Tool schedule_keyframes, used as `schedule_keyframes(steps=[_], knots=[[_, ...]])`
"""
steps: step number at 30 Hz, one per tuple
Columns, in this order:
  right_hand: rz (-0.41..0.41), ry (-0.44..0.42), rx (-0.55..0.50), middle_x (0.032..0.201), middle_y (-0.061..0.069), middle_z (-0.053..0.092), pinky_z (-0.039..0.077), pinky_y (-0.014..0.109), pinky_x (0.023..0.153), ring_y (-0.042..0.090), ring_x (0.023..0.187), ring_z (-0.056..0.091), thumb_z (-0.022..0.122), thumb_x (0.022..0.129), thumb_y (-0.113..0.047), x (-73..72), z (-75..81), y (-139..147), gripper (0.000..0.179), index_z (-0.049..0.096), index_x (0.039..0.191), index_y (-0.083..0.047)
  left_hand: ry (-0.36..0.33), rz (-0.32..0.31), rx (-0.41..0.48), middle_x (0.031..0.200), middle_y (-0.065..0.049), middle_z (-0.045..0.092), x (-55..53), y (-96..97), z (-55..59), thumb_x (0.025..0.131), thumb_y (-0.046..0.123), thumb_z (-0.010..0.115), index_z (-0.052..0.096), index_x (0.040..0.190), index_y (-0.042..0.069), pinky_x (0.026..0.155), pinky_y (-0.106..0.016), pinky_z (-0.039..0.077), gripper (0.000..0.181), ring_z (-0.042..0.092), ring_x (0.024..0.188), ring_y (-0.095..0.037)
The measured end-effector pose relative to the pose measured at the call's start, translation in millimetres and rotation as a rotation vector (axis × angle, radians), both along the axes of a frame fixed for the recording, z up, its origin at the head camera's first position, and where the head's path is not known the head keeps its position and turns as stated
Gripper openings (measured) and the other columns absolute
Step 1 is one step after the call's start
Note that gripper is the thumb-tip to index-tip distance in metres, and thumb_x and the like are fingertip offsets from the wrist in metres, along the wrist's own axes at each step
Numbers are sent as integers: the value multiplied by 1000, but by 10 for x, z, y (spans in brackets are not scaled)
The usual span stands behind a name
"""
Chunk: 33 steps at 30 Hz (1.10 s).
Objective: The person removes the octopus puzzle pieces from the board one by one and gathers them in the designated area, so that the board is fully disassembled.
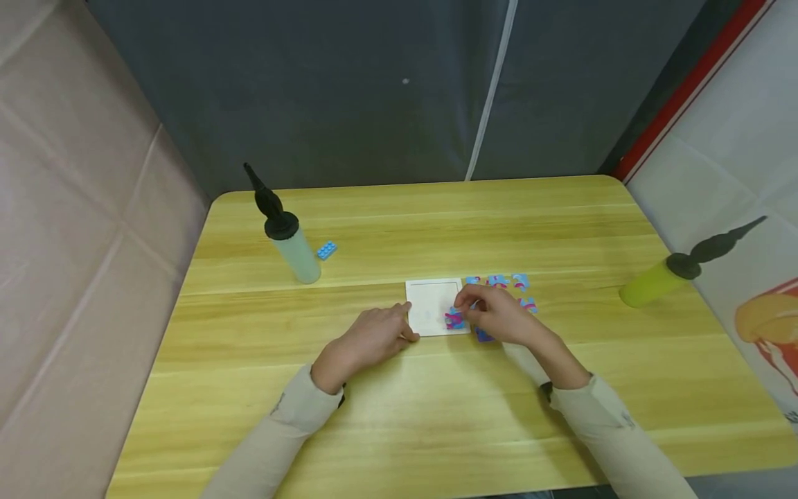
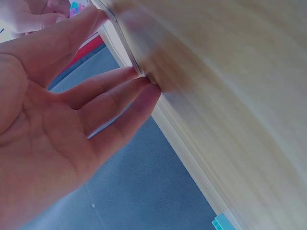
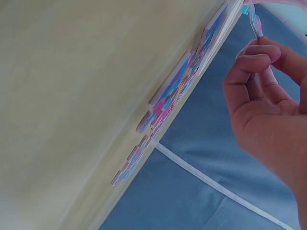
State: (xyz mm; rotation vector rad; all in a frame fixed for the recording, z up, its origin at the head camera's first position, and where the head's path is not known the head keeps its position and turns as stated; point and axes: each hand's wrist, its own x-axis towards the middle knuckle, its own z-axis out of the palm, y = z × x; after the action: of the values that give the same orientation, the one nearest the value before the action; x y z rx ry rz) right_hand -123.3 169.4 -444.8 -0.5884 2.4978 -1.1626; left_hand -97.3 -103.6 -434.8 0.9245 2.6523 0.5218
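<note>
A white square puzzle tray lies on the table, with a blue and pink puzzle piece in its lower right corner. My left hand rests at the tray's left edge. In the left wrist view its fingers are fairly straight, their tips touching the edge. Above the tray's right side, my right hand pinches another puzzle piece between thumb and fingertips, held up off the board. Several loose puzzle pieces lie just right of the tray, partly hidden by the right hand.
A pale green bottle with a black top stands at the back left, beside a small blue toy brick. On the right stands a yellow-green bottle with a black top. A dark partition rises behind the table.
</note>
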Motion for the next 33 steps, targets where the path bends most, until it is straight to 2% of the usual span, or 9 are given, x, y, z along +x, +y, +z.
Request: schedule_keyframes(steps=[6, 14, 20, 33], knots=[[-26, -8, -18, 101, 10, 68, 48, 28, 69, 19, 76, 57, 61, 97, -6, 4, 1, 95, 13, 69, 107, -9, 2, 4, 2, 152, -25, 53, 6, 4, -7, 96, 14, 73, 82, 111, 14, 107, -53, 51, 18, 56, 137, -42], [-66, -18, -45, 103, 8, 68, 51, 29, 74, 21, 88, 61, 63, 99, -11, 1, -1, 213, 8, 69, 105, -12, -6, 8, 8, 152, -26, 51, 15, 2, 8, 96, 14, 72, 82, 112, 14, 107, -53, 51, 18, 55, 138, -42], [-89, -4, -41, 100, 8, 69, 50, 28, 72, 21, 86, 60, 64, 99, -10, -1, -16, 293, 8, 70, 105, -10, -11, 11, 11, 153, -25, 51, 7, 5, -5, 97, 14, 72, 82, 112, 14, 107, -53, 51, 18, 55, 138, -42], [-137, -53, -50, 97, 11, 68, 53, 27, 69, 25, 83, 62, 63, 98, -7, 6, -20, 435, 12, 69, 108, -5, -13, 10, 22, 153, -26, 51, 14, 1, 6, 96, 14, 73, 82, 111, 14, 107, -54, 51, 18, 55, 138, -42]])
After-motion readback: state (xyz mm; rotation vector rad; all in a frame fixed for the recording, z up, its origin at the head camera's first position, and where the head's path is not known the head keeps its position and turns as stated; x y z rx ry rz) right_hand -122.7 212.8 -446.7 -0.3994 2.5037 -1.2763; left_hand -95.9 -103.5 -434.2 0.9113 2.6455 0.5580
